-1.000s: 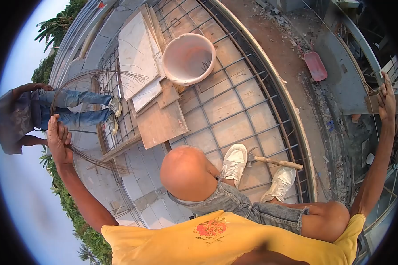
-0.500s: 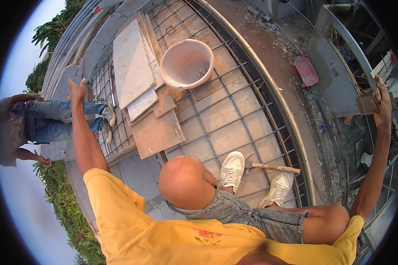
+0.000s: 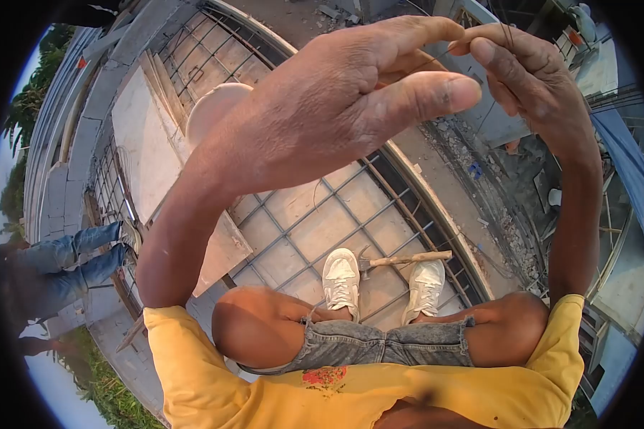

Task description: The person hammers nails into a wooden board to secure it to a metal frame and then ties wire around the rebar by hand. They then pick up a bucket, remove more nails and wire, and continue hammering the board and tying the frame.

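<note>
My left hand (image 3: pixel 358 93) is raised close to the camera, its thumb spread away from the stretched forefinger and the other fingers partly hidden. Its forefinger tip meets the fingertips of my right hand (image 3: pixel 526 75), whose thumb and fingers are pinched together. Thin dark wire (image 3: pixel 506 25) crosses the right fingers and appears held there; its ends are hard to follow. Below both hands, a hammer (image 3: pixel 411 258) with a wooden handle lies across the rebar grid (image 3: pixel 286 232), by my shoes. Behind my left forearm, a pale bucket (image 3: pixel 215 107) is partly hidden.
Boards (image 3: pixel 147 139) are stacked on the left of the rebar grid. A person in jeans (image 3: pixel 86 250) stands at far left beside a block wall (image 3: pixel 57 193). The formwork edge (image 3: pixel 436 200) curves along the right, with rubble (image 3: pixel 504 222) on lower ground beyond it.
Both arms were stretched wide apart; now my hands have come together in front of the camera, fingertips touching. The view has shifted, and my left knee has moved left.
</note>
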The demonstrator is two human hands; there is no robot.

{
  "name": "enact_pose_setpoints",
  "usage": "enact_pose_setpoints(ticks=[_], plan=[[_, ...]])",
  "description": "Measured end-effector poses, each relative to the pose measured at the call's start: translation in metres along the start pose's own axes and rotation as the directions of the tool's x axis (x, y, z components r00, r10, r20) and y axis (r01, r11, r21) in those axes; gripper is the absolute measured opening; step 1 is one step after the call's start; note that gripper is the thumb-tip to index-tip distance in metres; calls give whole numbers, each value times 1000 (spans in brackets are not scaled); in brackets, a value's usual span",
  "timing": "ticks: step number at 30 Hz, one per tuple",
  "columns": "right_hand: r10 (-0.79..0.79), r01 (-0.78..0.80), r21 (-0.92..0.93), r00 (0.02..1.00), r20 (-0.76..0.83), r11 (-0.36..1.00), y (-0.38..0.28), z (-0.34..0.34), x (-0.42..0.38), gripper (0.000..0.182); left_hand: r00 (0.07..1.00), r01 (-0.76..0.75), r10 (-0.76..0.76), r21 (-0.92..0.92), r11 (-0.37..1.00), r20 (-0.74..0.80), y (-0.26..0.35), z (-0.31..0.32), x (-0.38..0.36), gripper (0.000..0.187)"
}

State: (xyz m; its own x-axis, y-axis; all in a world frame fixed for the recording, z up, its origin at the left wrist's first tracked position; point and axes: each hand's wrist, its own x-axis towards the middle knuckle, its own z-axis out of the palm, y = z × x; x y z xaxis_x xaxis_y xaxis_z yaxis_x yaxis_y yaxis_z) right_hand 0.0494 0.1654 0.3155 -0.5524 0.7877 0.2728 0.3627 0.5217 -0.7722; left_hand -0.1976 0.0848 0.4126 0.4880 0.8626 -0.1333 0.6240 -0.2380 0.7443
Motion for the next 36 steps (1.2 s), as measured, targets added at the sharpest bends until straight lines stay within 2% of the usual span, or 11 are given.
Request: enact_pose_setpoints(ticks=[1, 3, 6, 8, 11, 14, 19, 24, 27, 32, 36], plan=[[-28, 27, -38, 1000, -10, 999, -3, 2, 6, 39, 998, -30, 41, -206, 978, 51, -4, 1, 13, 58], [191, -190, 61, 982, -6, 980, -35, -3, 15, 32, 996, -84, 78, -288, 954, -29, -16, 12, 31, 42], [271, -296, 245, 953, 133, 923, -54, -17, 13, 29, 942, -133, 110, -50, 990, -318, -56, 32, 44, 35], [159, -163, 328, 986, 40, 931, -37, -8, 3, 30, 947, -63, -35, -290, 955, -320, -75, 35, 45, 32], [397, -274, 603, 915, -77, 750, -21, -14, -5, 32, 885, -11, -354, -771, 636, -304, -102, 33, 43, 27], [339, -198, 689, 938, -75, 698, -10, -1, -22, 50, 858, -92, -399, -861, 500, -323, -127, 34, 38, 24], [392, -439, 782, 879, 272, 442, -27, 60, -34, 56, 896, -118, -288, -808, 578, -337, -79, 48, 43, 23], [474, -346, 937, 833, 285, 45, -19, 101, -39, 49, 917, -115, -173, -654, 748, -358, -48, 90, 36, 26], [530, -248, 968, 818, 224, -28, -19, 108, -40, 48, 927, -68, -153, -556, 828, -341, -62, 110, 33, 26], [575, -72, 997, 817, 44, 25, -30, 103, -31, 51, 928, -12, -224, -625, 781, -297, -64, 126, 34, 29], [303, -34, 771, 930, -210, 637, -15, 110, -31, 65, 916, 2, -247, -614, 790, -315, -66, 126, 38, 34]])
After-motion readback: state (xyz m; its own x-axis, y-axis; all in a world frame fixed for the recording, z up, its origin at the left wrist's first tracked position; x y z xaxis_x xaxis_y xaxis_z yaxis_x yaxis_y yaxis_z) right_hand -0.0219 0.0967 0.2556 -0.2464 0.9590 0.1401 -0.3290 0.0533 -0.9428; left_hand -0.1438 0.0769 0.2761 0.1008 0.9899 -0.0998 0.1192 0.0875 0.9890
